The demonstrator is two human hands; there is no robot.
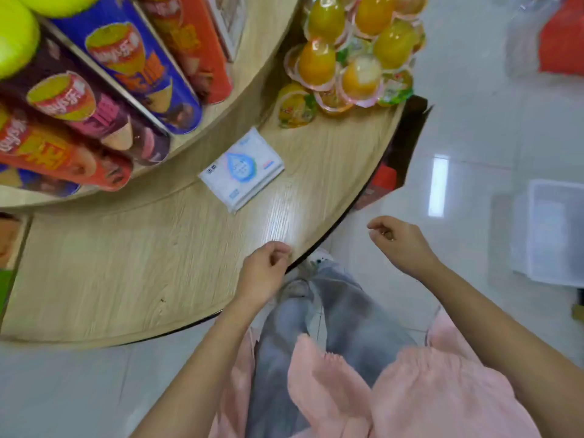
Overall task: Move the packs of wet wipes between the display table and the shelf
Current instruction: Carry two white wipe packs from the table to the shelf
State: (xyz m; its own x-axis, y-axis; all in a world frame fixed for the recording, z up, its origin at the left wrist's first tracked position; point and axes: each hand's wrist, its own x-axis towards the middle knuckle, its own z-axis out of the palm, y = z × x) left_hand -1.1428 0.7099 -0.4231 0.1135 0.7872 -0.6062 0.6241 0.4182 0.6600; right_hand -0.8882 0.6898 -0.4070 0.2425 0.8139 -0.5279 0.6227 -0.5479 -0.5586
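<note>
White and pale blue, the flat soft-plastic packs of wet wipes (243,169) lie in a small stack at the centre of the frame, on the lower tier of the round, pale wood-grain worktop (126,263). The blur makes the count uncertain; it looks like two or three packs. The stack sits just in front of the raised inner tier and apart from everything else on the worktop.

Below it, the left grip (265,267), a bare hand, hovers over the worktop's near edge with fingers loosely curled and nothing in them. The right grip (401,245) hangs beyond the edge over the floor, also loosely curled and empty.

Judging from this, the step in hand is the pickup from the display side. The next move calls for a reach up-frame, fingers spread wide enough to span the stack, thumb under one long side so the packs lift together without sliding.

Brightly printed cone-snack tubes (126,64) lean across the upper left. Clear cups of orange jelly (347,58) pile at upper right.
</note>
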